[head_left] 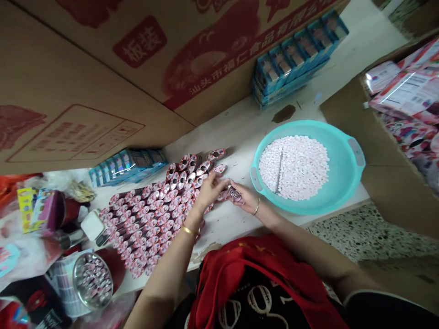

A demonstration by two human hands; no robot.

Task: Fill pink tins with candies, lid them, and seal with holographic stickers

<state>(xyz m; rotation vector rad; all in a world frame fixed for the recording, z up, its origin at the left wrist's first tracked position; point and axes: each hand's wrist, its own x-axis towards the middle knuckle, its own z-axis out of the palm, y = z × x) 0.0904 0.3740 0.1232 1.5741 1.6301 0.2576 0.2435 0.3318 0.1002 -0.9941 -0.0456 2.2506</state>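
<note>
My right hand is closed around small oval pink-and-silver pieces, perhaps lids; their exact kind is too blurred to tell. Touching or nearly touching it, my left hand has its fingers pinched together, and what lies between them is hidden. Left of my hands stand many small oval printed tins in tight slanting rows. Several tins at the far end of the rows show dark holes in their tops. To the right sits a teal basin of small pale pink-white tablets, with a thin stick lying among them.
Big cardboard cartons wall off the back. Blue display boxes stand at the back right, more blue boxes at the left. A metal bowl holds small silvery-pink pieces. An open carton of printed packs stands right.
</note>
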